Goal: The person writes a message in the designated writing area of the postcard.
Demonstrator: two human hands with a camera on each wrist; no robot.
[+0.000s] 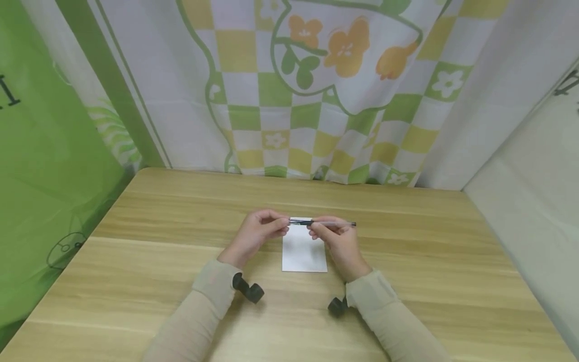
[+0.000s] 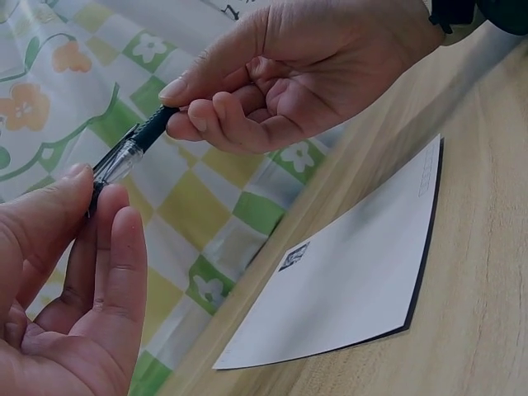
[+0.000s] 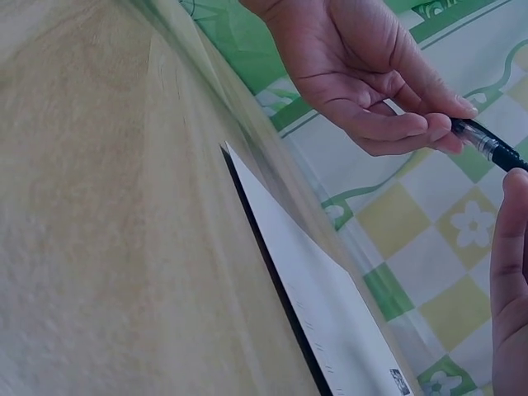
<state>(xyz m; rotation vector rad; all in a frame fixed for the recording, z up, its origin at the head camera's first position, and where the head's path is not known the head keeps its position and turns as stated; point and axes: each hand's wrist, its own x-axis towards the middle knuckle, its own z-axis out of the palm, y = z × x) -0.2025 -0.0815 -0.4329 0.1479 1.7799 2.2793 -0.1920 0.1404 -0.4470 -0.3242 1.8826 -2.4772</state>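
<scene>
A pen with a dark grip and a clear end with a dark clip is held level above the white card. My left hand pinches its clip end between thumb and fingertips. On the other side, my right hand grips the dark part, and the barrel's back end sticks out past the fingers. The left wrist view shows the clear section between the two hands. The card lies on the table below, with a small dark printed picture in one corner; its edge looks dark underneath.
The wooden table spreads out around the card. A checked, flowered curtain hangs along the far edge, with green cloth on the left and pale cloth on the right. Dark wrist cameras hang at both cuffs.
</scene>
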